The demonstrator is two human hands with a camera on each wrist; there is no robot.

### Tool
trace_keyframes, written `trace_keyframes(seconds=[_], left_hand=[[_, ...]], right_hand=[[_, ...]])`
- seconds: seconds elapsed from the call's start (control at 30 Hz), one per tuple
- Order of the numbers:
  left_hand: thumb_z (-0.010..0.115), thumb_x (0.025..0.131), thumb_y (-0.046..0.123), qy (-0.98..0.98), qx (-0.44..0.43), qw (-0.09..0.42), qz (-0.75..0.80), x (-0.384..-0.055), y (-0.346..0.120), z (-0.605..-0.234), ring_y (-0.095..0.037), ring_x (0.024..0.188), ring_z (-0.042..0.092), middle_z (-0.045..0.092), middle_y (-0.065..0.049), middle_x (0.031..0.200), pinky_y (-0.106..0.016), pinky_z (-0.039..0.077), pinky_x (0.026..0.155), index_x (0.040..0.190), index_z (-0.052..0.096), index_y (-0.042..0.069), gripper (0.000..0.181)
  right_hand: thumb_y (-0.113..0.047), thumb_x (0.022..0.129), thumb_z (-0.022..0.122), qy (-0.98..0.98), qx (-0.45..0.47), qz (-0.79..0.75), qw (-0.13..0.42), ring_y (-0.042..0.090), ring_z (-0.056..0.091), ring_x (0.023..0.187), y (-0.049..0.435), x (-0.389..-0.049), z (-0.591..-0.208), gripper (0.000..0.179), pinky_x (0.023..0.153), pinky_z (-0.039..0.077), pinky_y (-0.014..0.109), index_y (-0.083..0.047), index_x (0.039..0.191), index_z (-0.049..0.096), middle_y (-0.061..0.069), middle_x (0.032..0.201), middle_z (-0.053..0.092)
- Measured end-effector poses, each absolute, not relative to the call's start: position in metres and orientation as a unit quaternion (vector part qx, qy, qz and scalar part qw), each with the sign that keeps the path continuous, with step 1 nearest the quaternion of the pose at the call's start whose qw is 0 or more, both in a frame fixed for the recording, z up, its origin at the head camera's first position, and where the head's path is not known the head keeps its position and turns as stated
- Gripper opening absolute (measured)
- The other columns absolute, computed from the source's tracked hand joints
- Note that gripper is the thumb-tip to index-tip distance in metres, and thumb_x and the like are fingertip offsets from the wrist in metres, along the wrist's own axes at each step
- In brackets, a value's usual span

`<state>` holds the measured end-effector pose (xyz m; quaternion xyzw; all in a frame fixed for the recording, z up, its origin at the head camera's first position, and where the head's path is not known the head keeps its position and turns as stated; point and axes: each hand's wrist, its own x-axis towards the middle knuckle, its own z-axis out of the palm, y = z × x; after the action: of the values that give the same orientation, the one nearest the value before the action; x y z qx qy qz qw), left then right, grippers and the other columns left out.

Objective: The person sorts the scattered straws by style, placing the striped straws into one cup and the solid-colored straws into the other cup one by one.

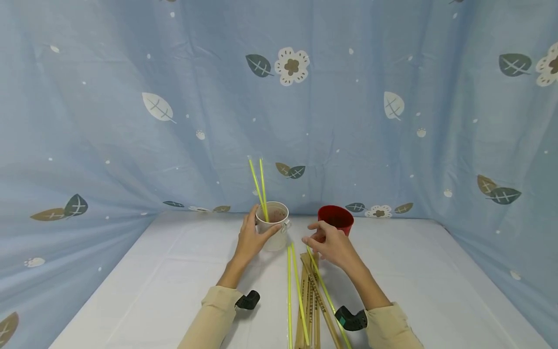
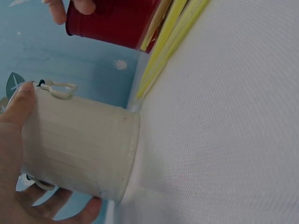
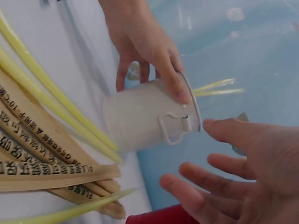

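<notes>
A white metal bucket (image 1: pixel 274 241) with small side handles stands upright on the table, and my left hand (image 1: pixel 252 238) grips it with the thumb at the rim and the fingers round the far side. Two yellow straws (image 1: pixel 263 186) in clear wrappers lean inside it. My right hand (image 1: pixel 333 245) holds nothing; its fingers are spread and loosely bent in the right wrist view (image 3: pixel 233 175). It hovers between the white bucket and a red bucket (image 1: pixel 337 215), partly covering the red one in the head view.
Several straws in brown printed paper wrappers (image 3: pixel 56 175) lie in a bundle on the white table (image 1: pixel 174 281) in front of the buckets. Loose yellow straws (image 1: pixel 300 295) lie over and beside them. A blue patterned curtain (image 1: pixel 218 121) hangs behind the table.
</notes>
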<state>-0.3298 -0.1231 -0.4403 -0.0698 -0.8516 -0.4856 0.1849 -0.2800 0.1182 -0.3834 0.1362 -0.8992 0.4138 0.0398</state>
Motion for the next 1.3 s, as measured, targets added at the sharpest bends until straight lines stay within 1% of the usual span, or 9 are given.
trace_keyframes(seconds=[0.13,0.27,0.4,0.63,0.77,1.0,1.1,1.23,1.3], left_hand=[[0.076,0.080,0.053,-0.851,-0.068,0.187,-0.486,-0.330,-0.123,-0.440,-0.036,0.124,0.053,0.046,-0.017,0.140,-0.062,0.042,0.100,0.155,0.027,0.026,0.093],[0.076,0.080,0.054,-0.852,-0.067,0.189,-0.483,-0.331,-0.122,-0.440,-0.035,0.123,0.054,0.046,-0.016,0.140,-0.061,0.042,0.099,0.155,0.028,0.026,0.093],[0.076,0.080,0.054,-0.852,-0.068,0.188,-0.484,-0.331,-0.122,-0.439,-0.035,0.124,0.053,0.046,-0.017,0.141,-0.062,0.042,0.099,0.155,0.027,0.025,0.093],[0.076,0.080,0.054,-0.853,-0.067,0.184,-0.483,-0.332,-0.122,-0.439,-0.034,0.123,0.053,0.045,-0.017,0.141,-0.060,0.043,0.099,0.155,0.026,0.025,0.094],[0.076,0.080,0.053,-0.853,-0.067,0.186,-0.483,-0.332,-0.122,-0.439,-0.034,0.123,0.053,0.046,-0.016,0.140,-0.059,0.044,0.099,0.155,0.026,0.024,0.095],[0.076,0.080,0.052,-0.853,-0.068,0.191,-0.481,-0.333,-0.123,-0.439,-0.034,0.122,0.053,0.047,-0.016,0.137,-0.060,0.044,0.098,0.155,0.027,0.019,0.095],[0.076,0.080,0.052,-0.853,-0.069,0.188,-0.482,-0.333,-0.123,-0.439,-0.034,0.123,0.053,0.047,-0.016,0.138,-0.059,0.044,0.098,0.155,0.027,0.022,0.095],[0.076,0.080,0.053,-0.853,-0.068,0.185,-0.483,-0.332,-0.122,-0.441,-0.034,0.123,0.053,0.046,-0.016,0.140,-0.059,0.044,0.099,0.155,0.026,0.024,0.095],[0.076,0.080,0.053,-0.853,-0.068,0.185,-0.484,-0.332,-0.122,-0.441,-0.035,0.124,0.053,0.046,-0.017,0.140,-0.059,0.044,0.099,0.156,0.026,0.023,0.095]], right_hand=[[-0.030,0.086,0.076,-0.906,0.121,0.404,0.019,0.023,0.070,0.068,0.119,-0.278,-0.385,0.040,0.057,0.054,0.027,-0.014,0.121,0.064,0.004,0.093,0.074],[-0.028,0.085,0.077,-0.918,0.100,0.383,0.004,0.020,0.070,0.068,0.119,-0.277,-0.386,0.039,0.059,0.056,0.027,-0.011,0.119,0.065,0.006,0.093,0.073],[-0.025,0.085,0.077,-0.929,0.081,0.359,-0.036,0.018,0.066,0.068,0.120,-0.276,-0.388,0.041,0.062,0.055,0.028,-0.008,0.120,0.065,0.005,0.091,0.069],[-0.024,0.085,0.077,-0.936,0.070,0.336,-0.083,0.017,0.059,0.060,0.121,-0.275,-0.390,0.047,0.054,0.052,0.029,-0.006,0.125,0.060,0.004,0.083,0.061],[-0.027,0.084,0.077,-0.941,0.069,0.319,-0.090,0.018,0.061,0.057,0.122,-0.275,-0.392,0.051,0.055,0.053,0.029,-0.007,0.127,0.059,0.005,0.091,0.063],[-0.031,0.082,0.079,-0.945,0.063,0.297,-0.124,0.015,0.064,0.057,0.125,-0.273,-0.394,0.060,0.066,0.056,0.031,-0.008,0.132,0.057,0.015,0.125,0.063],[-0.031,0.081,0.080,-0.944,0.065,0.291,-0.140,0.015,0.064,0.057,0.127,-0.272,-0.395,0.060,0.065,0.056,0.031,-0.010,0.133,0.057,0.015,0.124,0.063],[-0.028,0.080,0.080,-0.940,0.058,0.294,-0.163,0.017,0.065,0.058,0.127,-0.272,-0.397,0.058,0.058,0.057,0.030,-0.013,0.132,0.058,0.012,0.115,0.065],[-0.027,0.080,0.080,-0.939,0.058,0.293,-0.168,0.017,0.065,0.057,0.127,-0.272,-0.399,0.057,0.057,0.057,0.030,-0.013,0.131,0.058,0.011,0.112,0.065]])
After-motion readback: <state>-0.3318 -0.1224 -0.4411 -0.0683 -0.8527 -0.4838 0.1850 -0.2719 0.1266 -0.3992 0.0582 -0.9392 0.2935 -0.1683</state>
